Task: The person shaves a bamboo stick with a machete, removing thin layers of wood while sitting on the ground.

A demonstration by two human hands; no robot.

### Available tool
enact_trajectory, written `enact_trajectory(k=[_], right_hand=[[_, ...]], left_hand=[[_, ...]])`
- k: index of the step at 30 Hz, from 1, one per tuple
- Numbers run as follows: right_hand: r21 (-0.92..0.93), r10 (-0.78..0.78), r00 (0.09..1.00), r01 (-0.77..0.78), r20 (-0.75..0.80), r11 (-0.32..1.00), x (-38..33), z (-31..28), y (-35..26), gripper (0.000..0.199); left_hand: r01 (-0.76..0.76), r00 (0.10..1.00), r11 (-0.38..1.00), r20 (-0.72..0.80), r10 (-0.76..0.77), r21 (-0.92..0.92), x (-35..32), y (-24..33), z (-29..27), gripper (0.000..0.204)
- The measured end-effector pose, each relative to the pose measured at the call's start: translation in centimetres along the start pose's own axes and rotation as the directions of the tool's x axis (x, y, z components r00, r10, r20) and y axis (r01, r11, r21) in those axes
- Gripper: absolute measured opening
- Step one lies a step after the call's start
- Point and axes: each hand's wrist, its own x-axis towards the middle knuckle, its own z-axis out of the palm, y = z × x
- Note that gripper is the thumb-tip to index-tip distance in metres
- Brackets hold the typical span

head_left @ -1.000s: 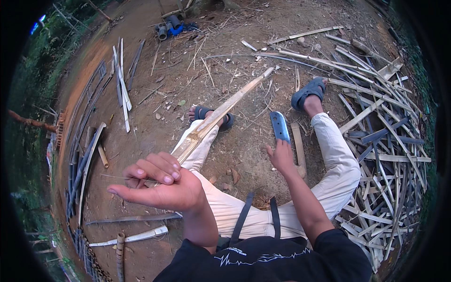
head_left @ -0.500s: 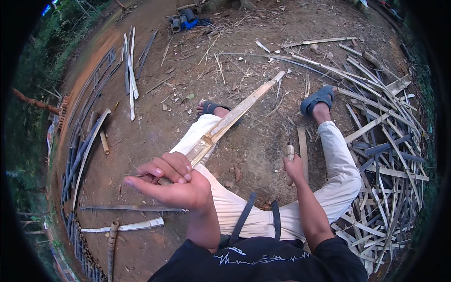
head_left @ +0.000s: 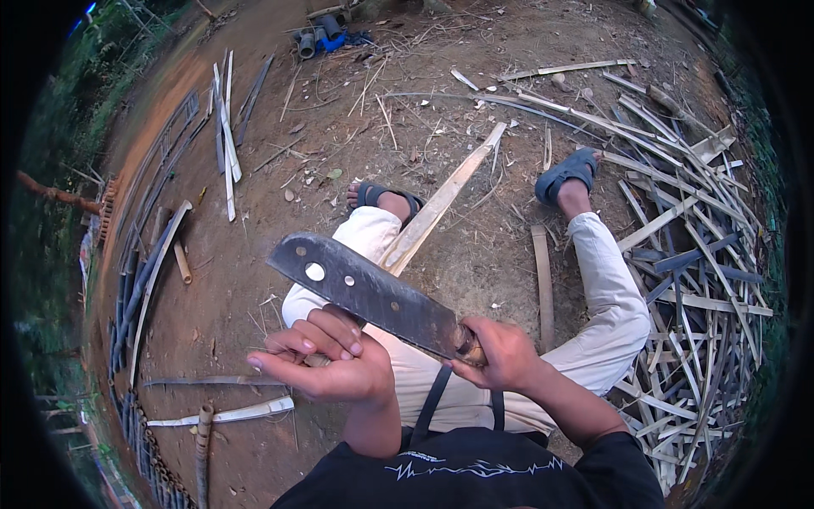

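Step in hand, by the look of it: working a bamboo strip (head_left: 445, 204) w/ a broad knife (head_left: 373, 297); blade's up across it, but can't tell if the edge touches. L hand (head_left: 335, 360) is palm up, fingers curled in, thumb stuck out to the left, so abt 1/2 closed; seems to hold the strip's near end, tho the blade hides part of where they meet. R hand (head_left: 502, 355) is wrapped snug round the knife's handle, tip pointing left.

Strip slants from L hand past the left leg (head_left: 365, 229), far end over the middle of the ground (head_left: 475, 263), b/w 2 sandals (head_left: 560, 180). A heap of strips (head_left: 721, 304) lies along the ground's right edge.

Next move prob. calls for a firm L grip, edge set on the strip beyond the fingers, wrist kept clear; main risk is the blade being so near L hand.

Vs 0.5 s ago: knife is then off to the right, low & edge-on; now it's across the body, flat face showing, covering part of the strip. L hand's pose & the strip's slant look abt the same
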Motion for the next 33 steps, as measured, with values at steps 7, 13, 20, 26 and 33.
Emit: enact_trajectory(k=[7, 13, 20, 26, 33], right_hand=[[-0.122, 0.079, 0.996, -0.074, 0.039, 0.99, 1.2, 1.8, 5.6, 0.036], [-0.068, -0.085, 0.99, 0.093, 0.108, 0.993, 1.2, 1.1, 0.8, 0.036], [-0.139, 0.126, 0.989, -0.114, 0.082, 0.984, 1.0, 0.7, 4.2, 0.028], [-0.173, 0.396, 0.918, -0.388, 0.015, 0.905, 2.4, 0.5, 10.0, 0.029], [-0.127, 0.027, 0.995, -0.015, 0.096, 0.992, 1.4, 0.2, 7.8, 0.022]], left_hand=[[0.023, 0.999, 0.999, -0.022, -0.023, -0.031, 1.2, -0.9, -2.2, 0.052], [0.103, 0.979, 0.993, -0.18, -0.092, 0.053, 0.7, 0.1, -1.3, 0.05], [0.04, 0.998, 0.999, -0.045, -0.041, -0.023, 0.8, -1.0, -2.8, 0.049], [0.073, 0.997, 0.997, -0.033, -0.074, -0.021, 0.4, -1.0, -3.1, 0.049], [0.053, 0.998, 0.999, -0.015, -0.053, 0.011, -0.2, -0.6, -3.2, 0.05]])
